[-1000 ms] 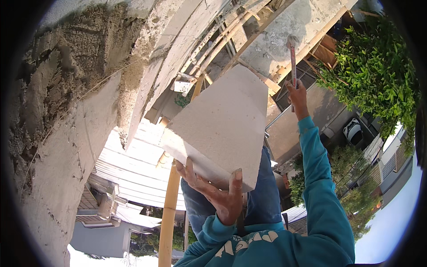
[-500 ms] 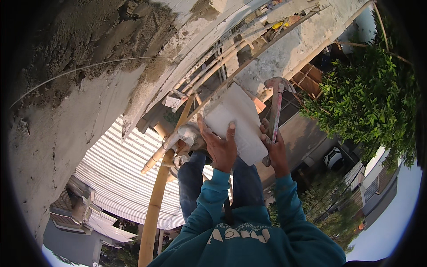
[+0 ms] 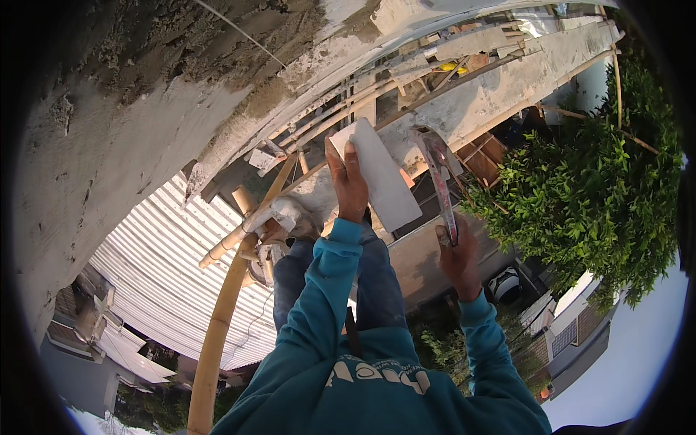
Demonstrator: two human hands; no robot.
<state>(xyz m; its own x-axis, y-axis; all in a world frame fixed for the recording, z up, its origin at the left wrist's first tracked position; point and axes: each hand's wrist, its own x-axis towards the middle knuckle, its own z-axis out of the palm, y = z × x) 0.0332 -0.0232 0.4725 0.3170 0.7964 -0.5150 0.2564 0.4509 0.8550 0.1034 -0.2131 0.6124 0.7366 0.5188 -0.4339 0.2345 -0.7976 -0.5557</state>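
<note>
- We look down past a teal sweatshirt (image 3: 377, 391) at two bare hands working high above the ground.
- The left hand (image 3: 349, 190) grips a pale concrete block (image 3: 384, 180) at its near left side, thumb on the face; the block is in front of the knees, tilted, and we cannot see its underside.
- The right hand (image 3: 460, 254) is closed around the handle of a hammer (image 3: 441, 183), its head up, beside the block and apart from it.
- We judge the one-handed grip the main risk: a dusty face or a knock could make the block slip and drop toward the corrugated roof (image 3: 156, 250) or the ground.
- A badly aimed hammer blow might catch the left thumb or crack a corner.
- For containers, we find only a small white boxy thing (image 3: 259, 160) beyond the bamboo pole (image 3: 217, 333); we cannot tell whether it holds anything.
</note>
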